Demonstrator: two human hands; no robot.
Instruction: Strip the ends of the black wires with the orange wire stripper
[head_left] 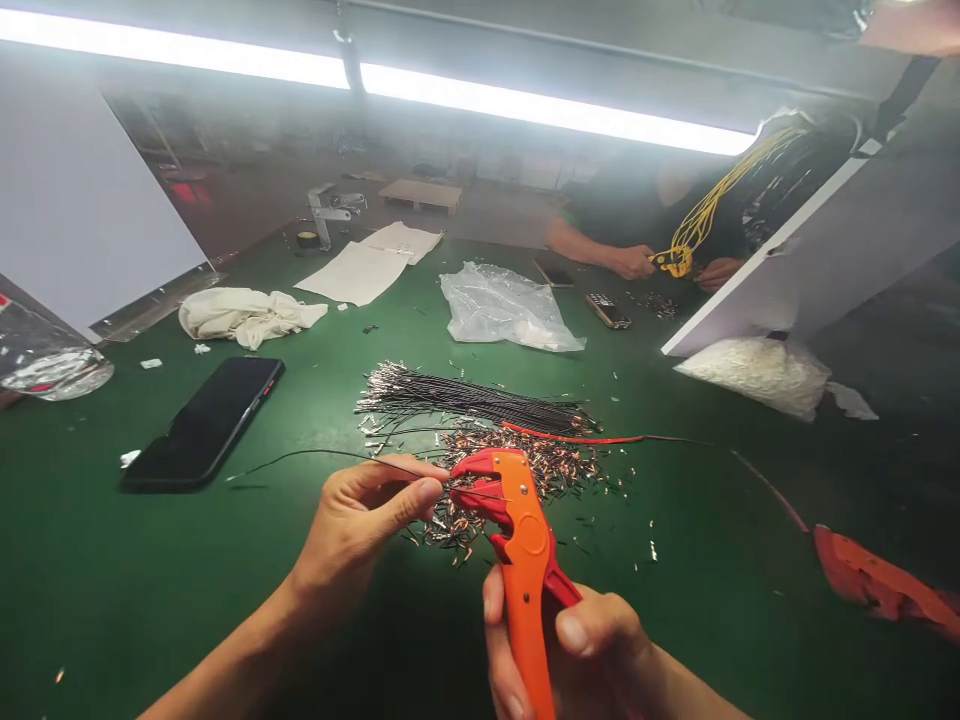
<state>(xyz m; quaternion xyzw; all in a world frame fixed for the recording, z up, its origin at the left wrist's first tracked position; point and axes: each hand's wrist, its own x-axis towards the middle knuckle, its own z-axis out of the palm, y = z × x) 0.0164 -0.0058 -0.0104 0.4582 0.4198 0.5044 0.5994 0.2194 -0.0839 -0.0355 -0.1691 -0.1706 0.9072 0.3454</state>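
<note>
My left hand (367, 515) pinches a thin black wire (300, 452) between thumb and fingers, its free length trailing left over the green table. The wire's other end lies in the jaws of an orange and red wire stripper (525, 530). Wrapped round the stripper's handles is my right hand (577, 640). Just behind the tool's head is a heap of small black and copper-coloured offcuts (562, 462). A bundle of black wires (480, 396) with silvery ends at the left lies beyond the heap, and a red strip (570, 437) runs along its near side.
A black phone (210, 420) and white cloth (247, 314) are at the left. Clear plastic bag (502, 305) and paper (367, 262) lie farther back. Across the table, a person's hands (634, 262) hold a yellow tool and yellow wires (705, 205). Another orange-red tool (877, 577) is at the right.
</note>
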